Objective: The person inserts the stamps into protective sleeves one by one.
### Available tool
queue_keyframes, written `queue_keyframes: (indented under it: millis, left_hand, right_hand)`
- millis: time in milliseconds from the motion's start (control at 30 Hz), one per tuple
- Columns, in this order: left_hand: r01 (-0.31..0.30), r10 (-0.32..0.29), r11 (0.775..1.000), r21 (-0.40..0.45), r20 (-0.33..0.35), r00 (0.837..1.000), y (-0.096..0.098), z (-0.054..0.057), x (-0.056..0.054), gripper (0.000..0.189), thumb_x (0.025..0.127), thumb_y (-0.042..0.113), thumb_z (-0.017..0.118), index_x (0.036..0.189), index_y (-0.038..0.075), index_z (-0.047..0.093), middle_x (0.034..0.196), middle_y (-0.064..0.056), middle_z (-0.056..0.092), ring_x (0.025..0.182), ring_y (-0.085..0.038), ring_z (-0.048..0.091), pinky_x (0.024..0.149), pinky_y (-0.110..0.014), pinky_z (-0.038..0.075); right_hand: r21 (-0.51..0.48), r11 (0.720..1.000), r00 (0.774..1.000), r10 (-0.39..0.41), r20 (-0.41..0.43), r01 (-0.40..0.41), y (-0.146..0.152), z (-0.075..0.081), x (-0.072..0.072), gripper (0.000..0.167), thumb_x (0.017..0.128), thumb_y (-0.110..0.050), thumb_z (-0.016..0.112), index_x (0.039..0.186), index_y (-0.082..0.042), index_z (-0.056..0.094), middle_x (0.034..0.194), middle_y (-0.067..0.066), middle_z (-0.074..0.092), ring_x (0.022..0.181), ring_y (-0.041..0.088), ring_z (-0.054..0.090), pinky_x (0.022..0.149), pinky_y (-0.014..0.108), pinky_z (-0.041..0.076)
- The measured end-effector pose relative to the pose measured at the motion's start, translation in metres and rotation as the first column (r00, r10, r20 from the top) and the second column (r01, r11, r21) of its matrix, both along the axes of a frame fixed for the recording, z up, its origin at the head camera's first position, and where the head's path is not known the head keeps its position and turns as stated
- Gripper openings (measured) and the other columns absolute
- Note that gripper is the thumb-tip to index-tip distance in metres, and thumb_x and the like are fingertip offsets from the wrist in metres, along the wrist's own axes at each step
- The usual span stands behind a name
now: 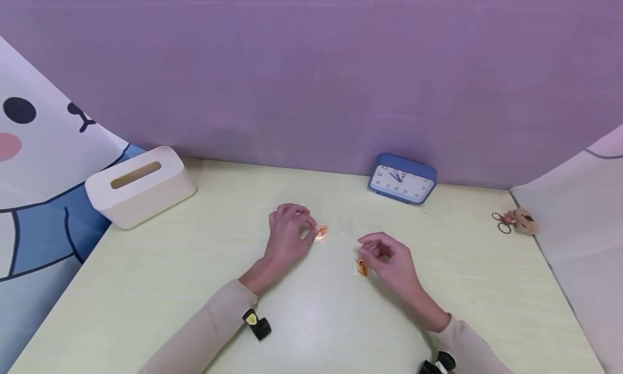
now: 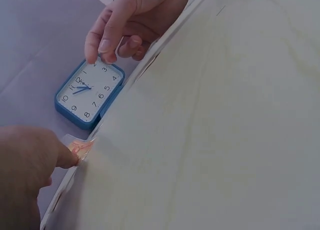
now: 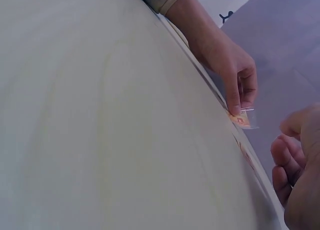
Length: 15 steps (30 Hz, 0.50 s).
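My left hand is at the middle of the table, its thumb and fingers pinching the edge of a small clear packet with an orange print. The right wrist view shows the packet tilted up from the table, with transparent film beyond the print. To the right, my right hand hovers with loosely bent fingers, and no object shows between them in either wrist view. A second small orange-printed clear piece lies beneath its thumb. Between the hands is a faint transparent film.
A blue alarm clock stands at the table's back edge. At the back left sits a white tissue box. Small scissors and a brown plush figure lie at the right edge. A purple cloth hangs behind the table.
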<state>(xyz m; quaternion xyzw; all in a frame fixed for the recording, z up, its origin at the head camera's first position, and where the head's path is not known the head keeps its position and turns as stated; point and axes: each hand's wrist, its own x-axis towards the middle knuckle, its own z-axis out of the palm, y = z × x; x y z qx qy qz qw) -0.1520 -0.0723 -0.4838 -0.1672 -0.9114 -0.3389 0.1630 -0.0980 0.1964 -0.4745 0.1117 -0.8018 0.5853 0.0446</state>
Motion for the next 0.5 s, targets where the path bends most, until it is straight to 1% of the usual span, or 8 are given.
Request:
queue_keyframes:
  millis: [167,267,367,500]
  left_hand:
    - [-0.013,0.013,1.0,-0.006,0.013,1.0,0.001,0.001,-0.006,0.01,0.09,0.011,0.091,0.094,0.013,0.081,0.133,-0.013,0.073,0.139,-0.039,0.051,0.114,-0.061,0.036]
    - [-0.016,0.017,1.0,-0.018,0.024,1.0,0.002,0.0,-0.01,0.01,0.091,0.012,0.09,0.094,0.013,0.081,0.135,-0.013,0.071,0.142,-0.038,0.049,0.117,-0.06,0.035]
    - [-0.018,0.019,1.0,-0.02,0.041,0.999,0.003,-0.001,-0.014,0.009,0.092,0.012,0.089,0.094,0.013,0.08,0.137,-0.013,0.07,0.143,-0.038,0.047,0.118,-0.06,0.033]
    - [-0.024,0.025,1.0,-0.015,0.034,0.999,0.004,-0.001,-0.019,0.008,0.092,0.012,0.088,0.092,0.012,0.08,0.138,-0.015,0.069,0.143,-0.039,0.047,0.117,-0.061,0.034]
  right_hand:
    - [0.073,0.997,1.0,0.012,0.009,-0.013,0.006,-0.003,-0.001,0.019,0.094,0.007,0.083,0.11,-0.004,0.08,0.092,0.007,0.074,0.075,0.01,0.062,0.066,0.019,0.054]
    - [0.134,0.991,1.0,0.013,-0.011,-0.011,0.008,-0.002,0.0,0.02,0.092,0.007,0.085,0.107,-0.007,0.082,0.09,0.003,0.073,0.073,0.01,0.059,0.065,0.02,0.051]
    - [0.19,0.982,0.999,0.02,-0.03,-0.014,0.01,0.0,0.001,0.021,0.09,0.006,0.087,0.104,-0.01,0.084,0.086,-0.001,0.069,0.071,0.009,0.055,0.063,0.021,0.047]
    - [0.264,0.964,0.999,0.041,-0.018,-0.035,0.013,0.003,0.0,0.021,0.088,0.003,0.091,0.102,-0.012,0.086,0.081,-0.005,0.063,0.068,0.008,0.051,0.061,0.021,0.043]
